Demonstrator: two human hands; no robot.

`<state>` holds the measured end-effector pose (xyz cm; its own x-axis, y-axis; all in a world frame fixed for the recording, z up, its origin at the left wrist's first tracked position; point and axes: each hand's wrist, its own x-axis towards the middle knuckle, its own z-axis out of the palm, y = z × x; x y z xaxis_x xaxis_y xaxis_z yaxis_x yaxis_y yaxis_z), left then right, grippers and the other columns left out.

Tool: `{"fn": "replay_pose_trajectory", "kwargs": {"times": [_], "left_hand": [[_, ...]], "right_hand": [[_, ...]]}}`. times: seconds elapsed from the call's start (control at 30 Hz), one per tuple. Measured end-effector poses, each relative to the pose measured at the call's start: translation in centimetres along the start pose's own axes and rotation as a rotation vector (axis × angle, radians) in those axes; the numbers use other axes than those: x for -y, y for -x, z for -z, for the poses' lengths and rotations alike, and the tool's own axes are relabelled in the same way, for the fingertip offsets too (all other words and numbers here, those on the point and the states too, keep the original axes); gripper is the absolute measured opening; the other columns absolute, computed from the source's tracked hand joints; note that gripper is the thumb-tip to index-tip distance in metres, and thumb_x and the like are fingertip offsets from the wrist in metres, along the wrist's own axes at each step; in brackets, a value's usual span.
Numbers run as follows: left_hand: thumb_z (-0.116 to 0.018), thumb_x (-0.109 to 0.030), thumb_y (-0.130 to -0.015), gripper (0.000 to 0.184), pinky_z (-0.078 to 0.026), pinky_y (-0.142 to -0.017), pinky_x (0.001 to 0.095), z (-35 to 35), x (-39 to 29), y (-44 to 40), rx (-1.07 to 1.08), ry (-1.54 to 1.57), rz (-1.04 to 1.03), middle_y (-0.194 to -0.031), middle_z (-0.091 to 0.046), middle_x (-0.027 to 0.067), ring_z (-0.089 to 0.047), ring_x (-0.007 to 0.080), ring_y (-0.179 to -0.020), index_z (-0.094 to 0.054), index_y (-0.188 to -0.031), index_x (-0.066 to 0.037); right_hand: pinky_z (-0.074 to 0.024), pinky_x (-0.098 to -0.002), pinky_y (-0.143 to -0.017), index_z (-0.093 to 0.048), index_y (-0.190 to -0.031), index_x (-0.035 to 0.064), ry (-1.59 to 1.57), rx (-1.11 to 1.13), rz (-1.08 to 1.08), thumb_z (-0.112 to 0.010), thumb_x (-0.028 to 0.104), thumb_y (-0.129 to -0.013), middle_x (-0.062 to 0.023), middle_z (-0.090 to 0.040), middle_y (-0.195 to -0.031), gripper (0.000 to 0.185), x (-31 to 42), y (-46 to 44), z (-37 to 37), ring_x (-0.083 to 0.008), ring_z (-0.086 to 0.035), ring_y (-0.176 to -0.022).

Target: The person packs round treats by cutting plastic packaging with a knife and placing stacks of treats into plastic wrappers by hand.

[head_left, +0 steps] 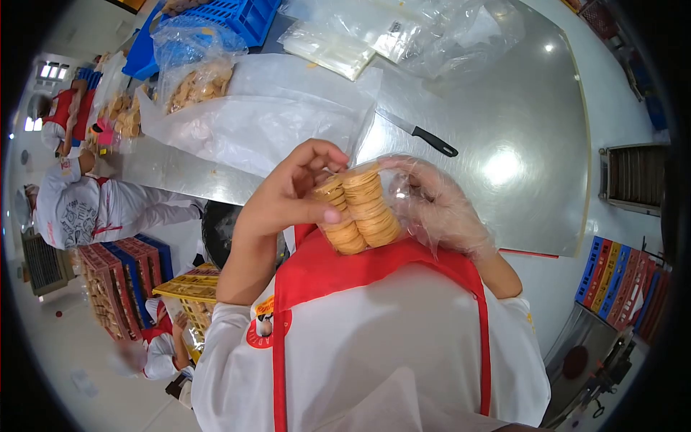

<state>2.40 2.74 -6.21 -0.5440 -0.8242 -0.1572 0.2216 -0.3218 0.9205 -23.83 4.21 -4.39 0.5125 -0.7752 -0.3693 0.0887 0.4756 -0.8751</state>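
Note:
A clear plastic bag of round, flat cookies (368,209), stacked in two columns, is between my hands in front of the red apron. My bare left hand (284,194) grips its left side, with the thumb across the cookies and the fingers curled near the top. On the other side, my right hand (443,209) wears a loose transparent plastic glove and holds the bag's upper right edge; the glove partly blurs its fingers. Beyond the hands, a black-handled knife (432,141) lies on the metal table (525,115).
White plastic sheeting (259,119) and flat clear bags (327,47) cover part of the table. A bag of loose cookies (198,83) stands by a blue crate (241,18). Several co-workers, one in white (86,205), and stacked crates (122,281) are on the left.

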Motion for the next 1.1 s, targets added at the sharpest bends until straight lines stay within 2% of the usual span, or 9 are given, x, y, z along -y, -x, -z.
{"fn": "replay_pose_trajectory", "kwargs": {"times": [0.1, 0.2, 0.23, 0.4, 0.57, 0.77, 0.97, 1.07, 1.1], "left_hand": [[-0.077, 0.007, -0.071, 0.077, -0.050, -0.092, 0.0276, -0.2, 1.8, 1.0, -0.031, 0.255, 0.045, -0.120, -0.055, 0.0074, -0.057, 0.0164, -0.112, -0.040, -0.137, -0.006], [-0.075, 0.008, -0.073, 0.078, -0.050, -0.097, 0.0304, -2.6, 2.4, 1.3, -0.167, 0.290, 0.127, -0.123, -0.053, 0.0067, -0.057, 0.0183, -0.114, -0.038, -0.140, -0.009], [-0.072, 0.009, -0.076, 0.078, -0.050, -0.097, 0.0317, -3.2, 2.6, 1.4, -0.203, 0.151, 0.089, -0.125, -0.050, 0.0068, -0.057, 0.0198, -0.115, -0.035, -0.142, -0.011], [-0.071, 0.009, -0.075, 0.082, -0.041, -0.104, 0.0367, -3.7, 0.8, 1.7, -0.242, -0.282, -0.349, -0.125, -0.049, 0.0110, -0.051, 0.0224, -0.120, -0.031, -0.143, -0.011], [-0.073, 0.005, -0.074, 0.079, -0.035, -0.107, 0.0498, -2.5, -1.0, 0.4, -0.143, -0.780, -0.780, -0.119, -0.051, 0.0176, -0.052, 0.0283, -0.111, -0.032, -0.140, -0.013], [-0.073, 0.004, -0.076, 0.079, -0.034, -0.106, 0.0536, -3.1, -1.8, 0.6, -0.176, -0.892, -0.790, -0.117, -0.052, 0.0173, -0.054, 0.0290, -0.108, -0.030, -0.140, -0.015], [-0.073, 0.004, -0.076, 0.080, -0.040, -0.103, 0.0453, -2.6, -1.3, 0.2, -0.153, -0.766, -0.753, -0.122, -0.050, 0.0150, -0.053, 0.0271, -0.110, -0.030, -0.142, -0.014], [-0.072, 0.004, -0.075, 0.078, -0.040, -0.098, 0.0351, -3.9, -1.5, 0.4, -0.241, -0.414, -0.494, -0.121, -0.048, 0.0132, -0.049, 0.0222, -0.111, -0.032, -0.142, -0.007], [-0.075, -0.003, -0.080, 0.079, -0.040, -0.098, 0.0325, -4.5, -2.2, 0.6, -0.262, -0.222, -0.310, -0.121, -0.047, 0.0110, -0.048, 0.0185, -0.113, -0.030, -0.145, -0.008]], "right_hand": [[-0.0495, -0.0215, -0.059, -0.050, -0.140, 0.0086, 0.017, 0.020, 0.035, -0.048, -0.006, -0.088, 0.0004, -0.050, -0.086, 0.053, 0.2, 0.3, 0.5, -0.0081, -0.052, -0.067], [-0.0492, -0.0243, -0.062, -0.055, -0.135, 0.0064, -0.019, 0.032, 0.053, -0.048, -0.007, -0.089, -0.0011, -0.054, -0.088, 0.049, -0.8, 0.3, 0.4, -0.0084, -0.053, -0.070], [-0.0493, -0.0252, -0.063, -0.057, -0.132, 0.0061, 0.094, -0.006, 0.169, -0.050, -0.007, -0.088, -0.0020, -0.055, -0.090, 0.047, -1.1, 0.0, 0.4, -0.0094, -0.053, -0.072], [-0.0500, -0.0293, -0.071, -0.071, -0.114, 0.0065, 0.527, -0.107, 0.781, -0.064, -0.004, -0.084, -0.0070, -0.061, -0.099, 0.033, -0.7, -1.1, 1.2, -0.0164, -0.058, -0.082], [-0.0515, -0.0299, -0.076, -0.076, -0.104, 0.0096, 0.495, -0.168, 0.858, -0.073, -0.004, -0.078, -0.0087, -0.061, -0.102, 0.030, 0.4, -0.8, 0.9, -0.0210, -0.062, -0.090], [-0.0523, -0.0306, -0.079, -0.077, -0.103, 0.0095, 0.500, -0.148, 0.927, -0.073, -0.006, -0.076, -0.0088, -0.060, -0.104, 0.032, 0.9, -1.0, 1.1, -0.0217, -0.062, -0.093], [-0.0519, -0.0306, -0.079, -0.076, -0.106, 0.0087, 0.557, -0.167, 0.961, -0.074, -0.005, -0.077, -0.0101, -0.060, -0.106, 0.032, 1.3, -1.3, 1.1, -0.0221, -0.062, -0.094], [-0.0516, -0.0312, -0.081, -0.073, -0.111, 0.0085, 0.662, -0.189, 0.930, -0.073, -0.001, -0.079, -0.0112, -0.059, -0.107, 0.034, 2.7, -0.8, 0.9, -0.0225, -0.061, -0.095], [-0.0515, -0.0316, -0.082, -0.072, -0.114, 0.0085, 0.700, -0.196, 0.893, -0.072, 0.000, -0.080, -0.0117, -0.059, -0.107, 0.035, 3.1, -0.6, 0.9, -0.0227, -0.061, -0.096]]}}
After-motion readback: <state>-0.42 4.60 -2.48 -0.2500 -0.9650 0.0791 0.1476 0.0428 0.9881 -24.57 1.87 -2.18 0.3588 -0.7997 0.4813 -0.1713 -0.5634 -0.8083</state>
